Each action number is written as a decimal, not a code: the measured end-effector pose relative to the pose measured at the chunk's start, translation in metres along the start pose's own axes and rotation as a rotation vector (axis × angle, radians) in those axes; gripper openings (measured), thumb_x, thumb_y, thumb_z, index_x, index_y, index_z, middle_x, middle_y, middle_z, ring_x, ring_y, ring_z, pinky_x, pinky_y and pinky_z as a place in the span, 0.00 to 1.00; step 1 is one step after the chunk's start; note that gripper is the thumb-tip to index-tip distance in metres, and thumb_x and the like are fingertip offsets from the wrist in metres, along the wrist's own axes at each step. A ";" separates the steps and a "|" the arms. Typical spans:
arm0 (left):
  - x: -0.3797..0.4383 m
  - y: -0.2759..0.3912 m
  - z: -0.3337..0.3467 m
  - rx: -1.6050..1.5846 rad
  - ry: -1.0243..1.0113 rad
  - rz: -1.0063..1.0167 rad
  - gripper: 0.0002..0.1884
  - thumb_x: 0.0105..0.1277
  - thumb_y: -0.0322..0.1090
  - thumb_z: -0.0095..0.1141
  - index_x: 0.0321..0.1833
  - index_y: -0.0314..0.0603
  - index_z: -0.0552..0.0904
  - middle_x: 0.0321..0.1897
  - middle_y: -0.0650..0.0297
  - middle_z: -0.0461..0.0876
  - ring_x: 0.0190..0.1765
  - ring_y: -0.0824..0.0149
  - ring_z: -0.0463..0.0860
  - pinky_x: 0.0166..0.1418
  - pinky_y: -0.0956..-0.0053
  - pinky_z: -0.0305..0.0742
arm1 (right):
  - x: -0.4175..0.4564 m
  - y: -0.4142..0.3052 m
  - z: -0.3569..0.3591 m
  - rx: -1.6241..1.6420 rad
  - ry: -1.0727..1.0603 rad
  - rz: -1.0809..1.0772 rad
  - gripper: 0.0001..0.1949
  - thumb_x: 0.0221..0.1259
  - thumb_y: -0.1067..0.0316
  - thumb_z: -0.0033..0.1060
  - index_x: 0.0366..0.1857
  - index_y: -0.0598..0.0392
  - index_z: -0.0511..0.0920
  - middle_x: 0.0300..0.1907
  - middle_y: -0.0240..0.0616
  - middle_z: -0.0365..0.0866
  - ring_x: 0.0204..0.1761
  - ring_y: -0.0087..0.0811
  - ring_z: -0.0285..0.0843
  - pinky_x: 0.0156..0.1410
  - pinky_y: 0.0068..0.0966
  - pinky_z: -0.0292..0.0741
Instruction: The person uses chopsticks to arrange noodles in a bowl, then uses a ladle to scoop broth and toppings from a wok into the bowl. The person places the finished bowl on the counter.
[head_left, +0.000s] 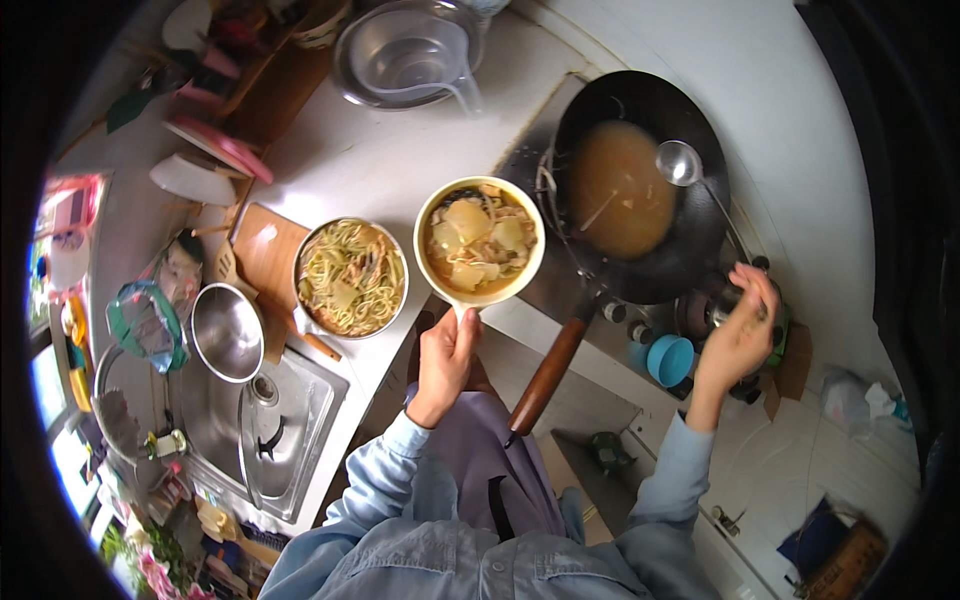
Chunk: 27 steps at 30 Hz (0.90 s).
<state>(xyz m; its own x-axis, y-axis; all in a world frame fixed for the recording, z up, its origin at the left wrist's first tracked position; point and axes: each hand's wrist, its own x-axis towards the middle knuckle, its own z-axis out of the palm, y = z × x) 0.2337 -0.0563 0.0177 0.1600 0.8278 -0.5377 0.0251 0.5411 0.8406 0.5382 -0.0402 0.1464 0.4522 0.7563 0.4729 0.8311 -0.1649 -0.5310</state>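
My left hand (444, 364) grips the short handle of a cream-rimmed bowl (480, 241) filled with broth, pale vegetable slices and bits of meat. Left of it, a metal bowl of noodles (351, 277) stands at the counter's edge, partly over a wooden board. On the stove a black wok (641, 187) holds brownish broth; a metal ladle (679, 163) rests inside, its handle running down to the right. My right hand (739, 334) is raised below the wok, near the ladle handle's lower end and some jars; whether its fingers hold anything is unclear.
The wok's wooden handle (551, 375) juts towards me. A blue cup (670, 361) stands beside the stove knobs. At left are a steel sink (300, 450), an empty steel bowl (227, 332) and a wooden cutting board (266, 244). A clear plastic scoop (409, 56) lies in a metal basin at the back.
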 end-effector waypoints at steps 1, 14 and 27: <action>0.001 0.000 0.004 -0.004 -0.002 0.094 0.21 0.86 0.47 0.44 0.35 0.41 0.75 0.20 0.76 0.65 0.22 0.81 0.61 0.26 0.81 0.57 | 0.002 0.011 0.003 -0.047 -0.010 0.008 0.11 0.82 0.69 0.49 0.51 0.61 0.82 0.48 0.40 0.88 0.48 0.34 0.88 0.54 0.31 0.82; 0.003 0.004 0.002 0.013 -0.034 0.019 0.21 0.87 0.47 0.42 0.35 0.42 0.72 0.20 0.74 0.65 0.22 0.82 0.59 0.25 0.82 0.56 | -0.018 0.027 -0.003 -0.080 -0.107 -0.036 0.07 0.79 0.72 0.51 0.44 0.60 0.81 0.42 0.41 0.85 0.42 0.36 0.86 0.47 0.30 0.82; 0.005 0.010 0.003 0.036 -0.017 0.062 0.21 0.87 0.47 0.41 0.35 0.42 0.72 0.19 0.75 0.63 0.21 0.82 0.59 0.24 0.81 0.56 | -0.042 0.024 -0.018 0.343 -0.037 0.373 0.16 0.86 0.63 0.42 0.35 0.59 0.75 0.34 0.32 0.77 0.31 0.20 0.68 0.35 0.20 0.67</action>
<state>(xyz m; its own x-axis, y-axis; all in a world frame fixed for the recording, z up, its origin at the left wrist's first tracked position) 0.2378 -0.0477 0.0238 0.1791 0.8569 -0.4834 0.0499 0.4828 0.8743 0.5444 -0.0874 0.1265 0.6811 0.7086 0.1845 0.4580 -0.2157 -0.8624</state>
